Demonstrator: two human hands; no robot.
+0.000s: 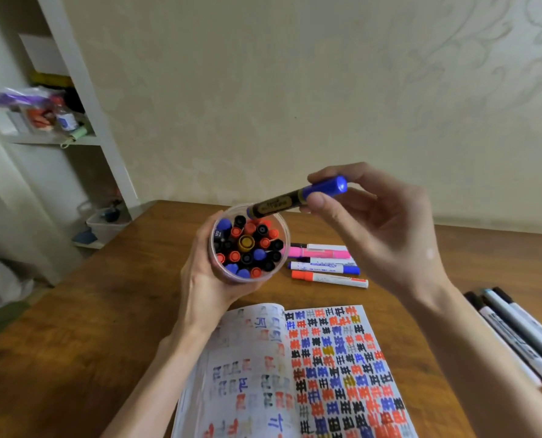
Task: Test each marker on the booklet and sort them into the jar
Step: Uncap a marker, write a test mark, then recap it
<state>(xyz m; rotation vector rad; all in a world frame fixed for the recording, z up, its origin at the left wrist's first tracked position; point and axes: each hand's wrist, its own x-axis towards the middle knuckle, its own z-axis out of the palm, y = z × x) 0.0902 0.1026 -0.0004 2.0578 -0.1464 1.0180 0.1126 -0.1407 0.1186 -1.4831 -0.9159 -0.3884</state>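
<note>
My left hand [200, 279] grips a clear jar [276, 273] lifted above the table, packed with several upright markers capped in red, blue, black and one yellow. My right hand [377, 229] pinches a blue-capped marker [298, 202] with a black and gold barrel, tilted with its lower end over the jar's far rim. The open booklet [295, 374] lies below on the table, its right page covered in red, blue, black and yellow test marks.
Pink, blue and red markers [326, 263] lie on the wooden table [73, 358] behind the booklet. Several grey and black pens [516, 333] lie at the right edge. A white shelf unit [73, 121] stands at the left wall.
</note>
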